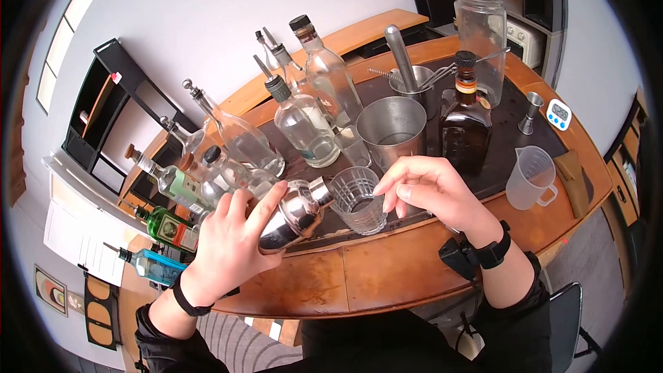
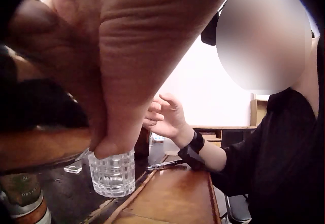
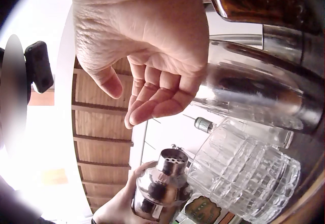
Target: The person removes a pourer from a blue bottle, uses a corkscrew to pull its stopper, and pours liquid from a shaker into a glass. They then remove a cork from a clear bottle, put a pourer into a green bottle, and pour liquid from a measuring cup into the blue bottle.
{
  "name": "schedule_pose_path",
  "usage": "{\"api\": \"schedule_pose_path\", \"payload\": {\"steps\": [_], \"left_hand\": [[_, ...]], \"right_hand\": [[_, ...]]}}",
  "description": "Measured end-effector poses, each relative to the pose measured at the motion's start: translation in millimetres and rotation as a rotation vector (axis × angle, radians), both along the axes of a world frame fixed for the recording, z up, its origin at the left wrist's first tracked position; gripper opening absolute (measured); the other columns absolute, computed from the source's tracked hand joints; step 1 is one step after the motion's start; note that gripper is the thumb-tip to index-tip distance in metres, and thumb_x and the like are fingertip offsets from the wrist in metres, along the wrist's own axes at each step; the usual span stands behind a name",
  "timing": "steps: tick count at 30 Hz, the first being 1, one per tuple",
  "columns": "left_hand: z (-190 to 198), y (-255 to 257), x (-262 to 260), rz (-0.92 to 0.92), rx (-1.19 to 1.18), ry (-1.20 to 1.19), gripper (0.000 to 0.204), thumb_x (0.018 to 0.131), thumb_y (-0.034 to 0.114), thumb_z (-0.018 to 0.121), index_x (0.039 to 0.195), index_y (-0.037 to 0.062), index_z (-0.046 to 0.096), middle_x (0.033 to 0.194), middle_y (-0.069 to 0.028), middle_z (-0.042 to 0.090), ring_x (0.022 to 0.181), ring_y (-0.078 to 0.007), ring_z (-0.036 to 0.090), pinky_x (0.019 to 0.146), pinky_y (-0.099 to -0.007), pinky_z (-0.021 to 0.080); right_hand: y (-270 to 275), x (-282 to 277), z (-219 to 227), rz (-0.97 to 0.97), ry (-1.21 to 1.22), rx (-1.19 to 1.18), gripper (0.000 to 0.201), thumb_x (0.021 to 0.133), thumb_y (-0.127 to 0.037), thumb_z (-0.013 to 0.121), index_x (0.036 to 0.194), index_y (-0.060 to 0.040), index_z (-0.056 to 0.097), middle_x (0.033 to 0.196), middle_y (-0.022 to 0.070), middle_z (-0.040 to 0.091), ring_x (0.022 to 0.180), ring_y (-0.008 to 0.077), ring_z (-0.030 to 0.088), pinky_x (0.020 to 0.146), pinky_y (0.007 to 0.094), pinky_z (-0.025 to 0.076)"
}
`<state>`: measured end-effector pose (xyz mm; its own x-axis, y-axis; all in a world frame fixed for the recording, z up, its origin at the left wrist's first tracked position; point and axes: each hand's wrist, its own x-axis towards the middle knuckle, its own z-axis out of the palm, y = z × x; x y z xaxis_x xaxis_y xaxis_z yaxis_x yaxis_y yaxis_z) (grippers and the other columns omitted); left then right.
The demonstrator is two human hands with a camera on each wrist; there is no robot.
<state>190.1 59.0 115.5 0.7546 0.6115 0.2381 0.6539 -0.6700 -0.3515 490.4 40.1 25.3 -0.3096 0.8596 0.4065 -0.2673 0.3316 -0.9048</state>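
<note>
My left hand grips a shiny metal cocktail shaker, tilted with its uncapped top toward a cut-glass tumbler. In the right wrist view, strainer holes show in the shaker's mouth. The tumbler stands upright near the table's front edge, and the shaker's mouth is right by its rim. Just right of the glass hovers my right hand, fingers loosely bent, with nothing held. From the left wrist camera, that hand mostly covers the shaker, while the tumbler shows below it.
Several bottles crowd the left and back, among them a green bottle and a clear one with a pourer. Behind the tumbler stand a metal tin and a dark brown bottle. A plastic jug, jigger and timer stand right.
</note>
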Motion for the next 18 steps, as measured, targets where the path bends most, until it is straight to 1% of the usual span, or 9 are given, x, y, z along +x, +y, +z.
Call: {"api": "schedule_pose_path", "payload": {"steps": [2, 4, 5, 7, 8, 10, 14, 16, 18], "left_hand": [[2.1, 1.8, 3.1, 0.008, 0.016, 0.019, 0.098, 0.051, 0.023, 0.083, 0.141, 0.0205, 0.047, 0.094, -0.0084, 0.048, 0.082, -0.0257, 0.055, 0.066, -0.0361, 0.052], [8.2, 2.8, 6.4, 0.01, 0.018, 0.11, 0.098, 0.051, 0.023, 0.083, 0.142, 0.0218, 0.045, 0.094, -0.0087, 0.048, 0.082, -0.0246, 0.054, 0.064, -0.0349, 0.052], [10.4, 3.4, 7.9, 0.008, 0.017, 0.112, 0.098, 0.051, 0.023, 0.083, 0.142, 0.0218, 0.045, 0.094, -0.0087, 0.048, 0.082, -0.0246, 0.054, 0.064, -0.0349, 0.052], [14.2, 4.4, 11.1, -0.004, 0.054, 0.22, 0.101, 0.053, 0.024, 0.084, 0.145, 0.0236, 0.041, 0.095, -0.0088, 0.048, 0.085, -0.0241, 0.053, 0.063, -0.0341, 0.051], [16.3, 4.5, 13.2, -0.006, 0.053, 0.221, 0.101, 0.053, 0.024, 0.084, 0.145, 0.0236, 0.041, 0.095, -0.0088, 0.048, 0.085, -0.0241, 0.053, 0.063, -0.0341, 0.051], [20.2, 4.3, 17.5, 0.008, 0.067, 0.303, 0.105, 0.054, 0.026, 0.084, 0.148, 0.0251, 0.036, 0.096, -0.0082, 0.048, 0.089, -0.0239, 0.051, 0.066, -0.0335, 0.051], [25.6, 4.9, 23.7, -0.009, 0.114, 0.34, 0.102, 0.052, 0.027, 0.085, 0.144, 0.023, 0.042, 0.099, -0.0094, 0.048, 0.089, -0.0254, 0.053, 0.072, -0.0367, 0.05], [28.4, 4.2, 26.1, 0.018, 0.139, 0.415, 0.109, 0.05, 0.03, 0.087, 0.147, 0.0247, 0.037, 0.101, -0.0087, 0.047, 0.091, -0.0246, 0.052, 0.074, -0.0365, 0.049], [30.3, 5.4, 27.2, 0.01, 0.142, 0.437, 0.111, 0.05, 0.03, 0.087, 0.148, 0.0253, 0.036, 0.101, -0.0083, 0.047, 0.091, -0.0241, 0.051, 0.075, -0.0362, 0.049]], "right_hand": [[-0.4, 0.4, -0.2, 0.001, -0.003, 0.01, 0.018, 0.095, -0.01, 0.052, 0.104, 0.0001, 0.065, 0.085, 0.0067, 0.067, 0.076, 0.0089, 0.059, 0.069, 0.024, 0.049], [-1.2, 0.8, 0.5, 0.003, -0.023, 0.006, 0.018, 0.095, -0.009, 0.052, 0.104, 0.0003, 0.065, 0.085, 0.0066, 0.066, 0.075, 0.0086, 0.059, 0.069, 0.024, 0.049], [-1.3, 0.9, 0.4, 0.001, -0.021, 0.005, 0.018, 0.095, -0.009, 0.052, 0.104, 0.0003, 0.065, 0.085, 0.0066, 0.066, 0.075, 0.0086, 0.059, 0.069, 0.024, 0.049], [-1.5, 1.1, 0.4, 0.0, -0.02, 0.024, 0.019, 0.095, -0.009, 0.051, 0.104, 0.0004, 0.065, 0.085, 0.0065, 0.066, 0.076, 0.0084, 0.059, 0.069, 0.024, 0.049], [-1.4, 1.2, 0.2, -0.001, -0.019, 0.023, 0.019, 0.095, -0.009, 0.051, 0.104, 0.0004, 0.065, 0.085, 0.0065, 0.066, 0.076, 0.0084, 0.059, 0.069, 0.024, 0.049], [-1.1, 1.0, -0.2, 0.0, -0.013, 0.034, 0.019, 0.095, -0.008, 0.051, 0.104, 0.0005, 0.065, 0.085, 0.0066, 0.066, 0.076, 0.0084, 0.059, 0.069, 0.024, 0.049], [-0.6, 0.7, -0.8, -0.002, 0.004, 0.043, 0.018, 0.095, -0.007, 0.051, 0.104, 0.0008, 0.065, 0.086, 0.0066, 0.066, 0.077, 0.0084, 0.06, 0.069, 0.0239, 0.049], [-1.0, 1.5, 0.3, 0.005, -0.003, 0.052, 0.018, 0.095, -0.006, 0.051, 0.104, 0.0011, 0.064, 0.086, 0.0067, 0.066, 0.077, 0.0084, 0.06, 0.069, 0.024, 0.049], [-1.5, 0.8, 0.4, 0.0, -0.002, 0.049, 0.018, 0.095, -0.006, 0.051, 0.104, 0.0011, 0.064, 0.086, 0.0067, 0.066, 0.077, 0.0084, 0.06, 0.069, 0.024, 0.049]]}}
